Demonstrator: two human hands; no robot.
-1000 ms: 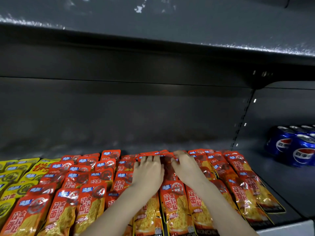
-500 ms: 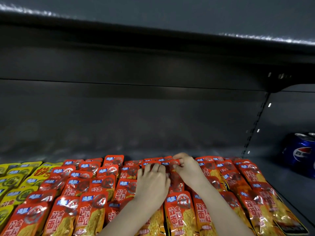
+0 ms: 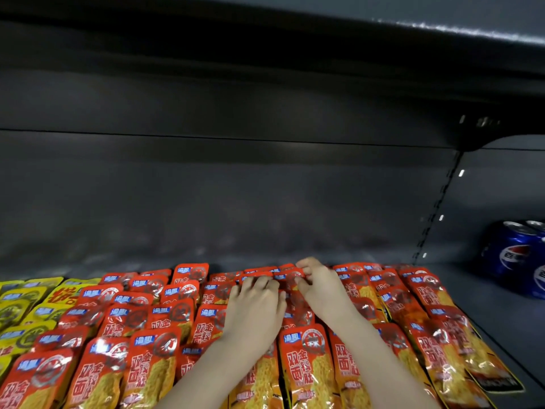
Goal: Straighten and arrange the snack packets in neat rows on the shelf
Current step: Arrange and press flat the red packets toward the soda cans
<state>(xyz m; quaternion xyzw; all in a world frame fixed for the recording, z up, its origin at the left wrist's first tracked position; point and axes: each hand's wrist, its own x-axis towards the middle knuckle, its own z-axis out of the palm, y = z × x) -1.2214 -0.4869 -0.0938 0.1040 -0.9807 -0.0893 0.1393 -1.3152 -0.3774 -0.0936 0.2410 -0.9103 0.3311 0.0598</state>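
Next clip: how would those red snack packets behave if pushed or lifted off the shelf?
Probably floppy and light: the red packets are thin, flat pouches. Glossy glare suggests slippery film, so overlapped rows likely slide and fan when pushed. Unlikely to roll.

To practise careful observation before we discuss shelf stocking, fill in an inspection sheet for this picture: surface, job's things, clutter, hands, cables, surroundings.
Surface: dark grey shelf, bare at its right.
Job's things: red snack packets in overlapping rows, rear ones uneven; yellow snack packets at the left.
Clutter: blue cans standing at the far right.
Hands: left hand rests on the rear red packets; right hand pinches one with curled fingers.
Cables: nothing seen.
Surroundings: dark back panel, upper shelf above, slotted upright at the right.
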